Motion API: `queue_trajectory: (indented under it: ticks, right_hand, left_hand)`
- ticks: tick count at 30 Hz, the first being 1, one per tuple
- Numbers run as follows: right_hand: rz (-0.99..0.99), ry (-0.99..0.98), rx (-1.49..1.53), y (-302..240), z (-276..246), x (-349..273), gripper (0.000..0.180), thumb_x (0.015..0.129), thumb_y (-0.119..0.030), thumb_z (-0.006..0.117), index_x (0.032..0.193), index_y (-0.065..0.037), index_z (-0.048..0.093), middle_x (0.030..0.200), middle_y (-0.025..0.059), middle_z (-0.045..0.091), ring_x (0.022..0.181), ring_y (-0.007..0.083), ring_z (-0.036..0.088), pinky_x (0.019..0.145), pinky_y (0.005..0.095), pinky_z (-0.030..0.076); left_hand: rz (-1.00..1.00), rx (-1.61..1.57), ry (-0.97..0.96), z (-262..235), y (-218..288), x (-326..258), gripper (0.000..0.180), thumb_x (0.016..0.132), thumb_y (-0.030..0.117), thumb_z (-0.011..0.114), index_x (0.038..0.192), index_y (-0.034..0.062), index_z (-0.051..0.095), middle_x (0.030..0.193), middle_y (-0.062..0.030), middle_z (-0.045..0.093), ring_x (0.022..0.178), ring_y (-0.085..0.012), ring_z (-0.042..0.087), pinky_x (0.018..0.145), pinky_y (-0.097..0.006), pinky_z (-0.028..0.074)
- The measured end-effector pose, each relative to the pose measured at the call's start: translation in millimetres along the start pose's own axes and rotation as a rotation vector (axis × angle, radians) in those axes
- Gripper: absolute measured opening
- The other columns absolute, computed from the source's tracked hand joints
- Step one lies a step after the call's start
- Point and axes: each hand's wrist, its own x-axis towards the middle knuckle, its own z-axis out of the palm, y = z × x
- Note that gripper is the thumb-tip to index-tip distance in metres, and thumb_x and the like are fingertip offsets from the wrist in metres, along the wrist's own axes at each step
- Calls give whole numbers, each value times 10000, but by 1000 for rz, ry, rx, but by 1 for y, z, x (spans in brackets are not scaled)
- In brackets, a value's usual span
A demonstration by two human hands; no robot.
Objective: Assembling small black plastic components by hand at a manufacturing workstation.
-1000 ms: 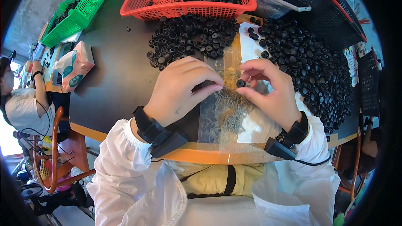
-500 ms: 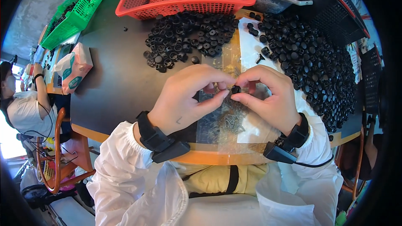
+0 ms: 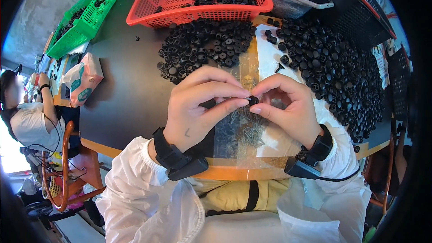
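— What's different from a second ago?

— Both hands have come off the table and drawn in toward the body. A second ago they were low over the clear plastic bag, fingers down among its contents; now the left hand and the right hand meet fingertip to fingertip above it.

— Holding what?

— One small black cap — pinched between the thumb and forefinger of each hand, right where the tips meet. The other fingers of the left hand are curled over the top; those of the right arch loosely behind. Whether a screw is in there too I cannot tell; the fingers cover it.

— Screws?

— A scatter of small metal screws lies inside the bag, just under the hands. The hands have gone from picking to fitting, I'd judge — the piece is up and being worked on, not lying on the table.

— And the rest of the stock?

— A pile of black caps beyond the hands, a bigger heap of black parts to the right, a red basket and a green basket behind. A tissue packet sits at the left, and another person works at the far left edge.
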Motion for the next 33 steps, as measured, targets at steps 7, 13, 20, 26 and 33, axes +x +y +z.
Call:
queue_trajectory:
  ticks: [7, 13, 20, 26, 33]
  right_hand:
    - [39, -3, 64, 1, 0, 0, 225, 783, -24, 752, 982, -32, 647, 925, -2, 639, 723, 27, 538, 659, 194, 451]
    - [100, -13, 230, 0, 1, -1, 210, 817, -9, 720, 1013, -8, 645, 954, 10, 648, 771, 41, 575, 691, 189, 470]
    - [210, -51, 390, -1, -3, -2, 214, 856, -4, 676, 1065, 16, 638, 980, 48, 669, 876, 85, 628, 784, 218, 512]
    - [232, -79, 402, 0, 0, -3, 213, 877, -29, 661, 1086, 8, 645, 969, 36, 671, 847, 72, 615, 763, 211, 504]
    - [241, -89, 358, 0, -1, -4, 198, 902, -63, 636, 1091, -12, 666, 964, 23, 672, 777, 47, 576, 694, 200, 480]
  left_hand:
    - [-31, 30, 3, -1, 2, -2, 190, 714, -41, 766, 885, 39, 749, 872, -26, 546, 775, -125, 562, 676, -244, 469]
    - [-31, 24, 11, 0, 2, -2, 198, 704, -29, 778, 886, 45, 754, 868, -20, 545, 750, -117, 548, 648, -233, 457]
    - [-18, 53, 4, -1, 3, -3, 219, 696, -40, 779, 895, 49, 755, 860, -18, 546, 750, -114, 548, 644, -230, 457]
    - [48, 40, -19, -3, 2, -4, 227, 686, -46, 780, 888, 54, 756, 855, -21, 548, 746, -119, 546, 634, -237, 450]
    - [6, 14, -29, -3, 5, -1, 213, 695, -41, 772, 886, 52, 756, 861, -24, 561, 747, -121, 547, 637, -235, 444]
